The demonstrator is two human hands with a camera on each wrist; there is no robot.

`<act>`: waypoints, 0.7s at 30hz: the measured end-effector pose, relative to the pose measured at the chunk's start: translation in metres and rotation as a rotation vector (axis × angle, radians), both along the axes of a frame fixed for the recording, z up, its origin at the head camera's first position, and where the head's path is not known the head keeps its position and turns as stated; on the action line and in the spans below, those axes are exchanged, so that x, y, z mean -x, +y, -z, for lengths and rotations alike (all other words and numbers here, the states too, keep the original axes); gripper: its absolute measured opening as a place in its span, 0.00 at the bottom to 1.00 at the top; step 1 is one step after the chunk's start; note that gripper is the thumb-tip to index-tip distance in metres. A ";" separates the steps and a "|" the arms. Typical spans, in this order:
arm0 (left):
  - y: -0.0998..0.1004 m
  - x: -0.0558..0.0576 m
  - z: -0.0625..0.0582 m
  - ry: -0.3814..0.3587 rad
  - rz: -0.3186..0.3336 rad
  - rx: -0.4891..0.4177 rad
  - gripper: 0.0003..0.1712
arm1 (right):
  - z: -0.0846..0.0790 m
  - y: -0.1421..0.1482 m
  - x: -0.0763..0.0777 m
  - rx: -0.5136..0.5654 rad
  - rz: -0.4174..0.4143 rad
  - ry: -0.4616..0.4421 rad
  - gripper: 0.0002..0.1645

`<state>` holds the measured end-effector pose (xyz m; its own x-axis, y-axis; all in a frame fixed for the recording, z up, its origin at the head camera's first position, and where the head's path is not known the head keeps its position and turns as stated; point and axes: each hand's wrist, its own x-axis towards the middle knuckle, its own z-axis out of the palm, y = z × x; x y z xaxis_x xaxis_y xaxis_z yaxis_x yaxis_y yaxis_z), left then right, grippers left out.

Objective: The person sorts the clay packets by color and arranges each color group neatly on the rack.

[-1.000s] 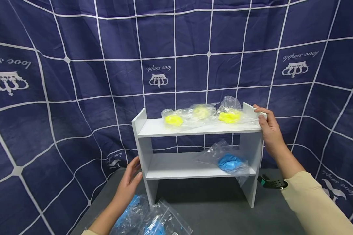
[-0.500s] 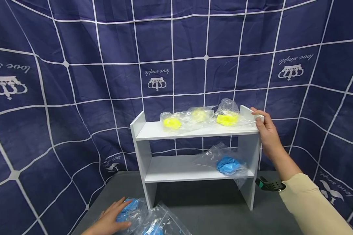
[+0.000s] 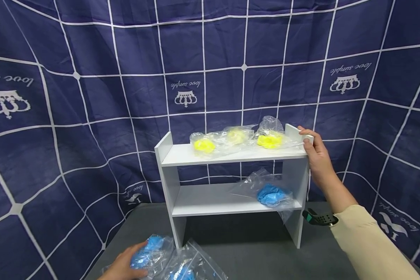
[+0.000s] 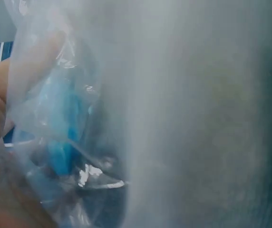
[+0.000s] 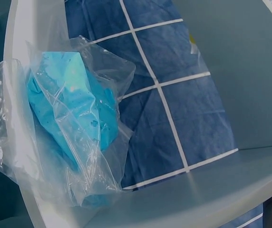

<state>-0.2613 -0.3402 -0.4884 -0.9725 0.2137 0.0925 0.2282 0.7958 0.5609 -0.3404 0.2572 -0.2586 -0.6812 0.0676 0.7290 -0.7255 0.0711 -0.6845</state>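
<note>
— Left hand [image 3: 124,264] of mine has its fingers and thumb round the blue bag [image 3: 150,252] now, pinching it; how tightly, I can't tell.

— Where is that bag?

— On the table [image 3: 231,260], just beside the left leg of the shelf [image 3: 203,198].

— What does the change mean?

— I'd judge it as taking hold: my work on that side has gone from the shelf to the bag, which looks not yet lifted.

— And against the earlier views?

— A second ago this hand was up beside the shelf's left side; half a second ago its fingers were spread over the bag. My right hand [image 3: 316,159] grips the top of the shelf's right side, as before. Three yellow bags [image 3: 270,141] stay along the shelf's upper board, and one bag of blue stuff [image 3: 271,195] stays at the right end of its lower board.
</note>
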 end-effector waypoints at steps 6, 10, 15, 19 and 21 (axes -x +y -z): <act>-0.007 0.003 0.004 0.088 -0.054 0.041 0.40 | 0.001 -0.001 0.001 0.010 -0.017 -0.006 0.17; -0.012 0.001 0.002 0.134 -0.055 0.051 0.33 | 0.001 -0.001 0.000 0.012 -0.016 -0.011 0.17; -0.012 0.001 -0.004 0.160 -0.086 0.048 0.27 | 0.000 0.000 0.000 0.024 -0.025 -0.007 0.16; -0.008 0.001 -0.007 0.144 -0.188 0.044 0.24 | 0.000 0.000 0.000 0.028 -0.031 -0.014 0.17; -0.005 0.000 -0.008 0.143 -0.243 0.036 0.23 | 0.001 0.000 0.000 0.029 -0.035 -0.017 0.17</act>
